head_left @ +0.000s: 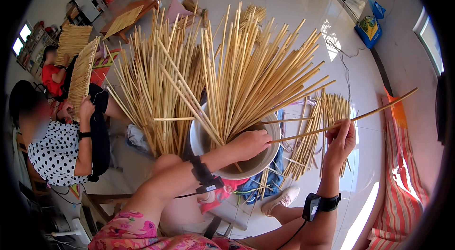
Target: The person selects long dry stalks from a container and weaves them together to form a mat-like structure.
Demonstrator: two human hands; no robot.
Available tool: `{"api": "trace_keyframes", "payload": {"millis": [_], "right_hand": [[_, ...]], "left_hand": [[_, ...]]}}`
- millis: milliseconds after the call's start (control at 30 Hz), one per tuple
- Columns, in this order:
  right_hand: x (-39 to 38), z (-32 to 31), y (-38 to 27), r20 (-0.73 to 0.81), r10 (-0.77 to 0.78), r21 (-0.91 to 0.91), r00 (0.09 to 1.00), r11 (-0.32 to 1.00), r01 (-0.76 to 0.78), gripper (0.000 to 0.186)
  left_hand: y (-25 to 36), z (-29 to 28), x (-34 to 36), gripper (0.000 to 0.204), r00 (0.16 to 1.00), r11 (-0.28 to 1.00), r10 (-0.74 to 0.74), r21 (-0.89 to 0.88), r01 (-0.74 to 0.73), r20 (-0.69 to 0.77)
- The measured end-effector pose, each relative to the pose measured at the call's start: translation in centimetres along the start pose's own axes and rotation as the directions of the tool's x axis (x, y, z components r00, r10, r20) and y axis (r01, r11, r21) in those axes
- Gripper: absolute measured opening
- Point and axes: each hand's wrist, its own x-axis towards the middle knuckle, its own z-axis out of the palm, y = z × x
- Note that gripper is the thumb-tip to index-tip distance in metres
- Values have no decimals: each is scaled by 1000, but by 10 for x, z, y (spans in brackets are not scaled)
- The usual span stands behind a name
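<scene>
A long, slightly bent stalk spans both hands at the right side of a pale bucket. The fingers of the left hand close around one end, their tips concealed; those of the right hand curl about its middle. The left forearm crosses the bucket's rim, hiding lower ends of the standing stalks. A blurred co-worker sits at left.

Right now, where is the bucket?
In the head view, the bucket stands just below the picture's middle, partly hidden by the left hand, with stalks fanning out of it.
</scene>
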Motion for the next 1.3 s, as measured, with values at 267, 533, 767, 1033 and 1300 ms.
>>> {"api": "trace_keyframes", "payload": {"millis": [267,533,767,1033,1300], "right_hand": [[7,-1,-2,11,7,-80,1000,997,-6,29],[4,-4,0,31,31,-81,999,996,-28,26],[1,2,0,113,56,-58,992,997,-49,24],[-1,8,5,188,78,-138,979,989,-53,23],[-3,13,9,243,72,-188,967,982,-25,25]], "left_hand": [[31,-148,-20,17,940,997,-55,33,70,-335],[-49,-287,-132,24,659,928,-370,-220,301,-655],[-162,-268,-198,23,606,845,-528,-293,448,-595],[-194,-246,-183,26,599,788,-611,-329,520,-518],[-226,-239,-175,24,534,681,-706,-238,693,-466]]}}
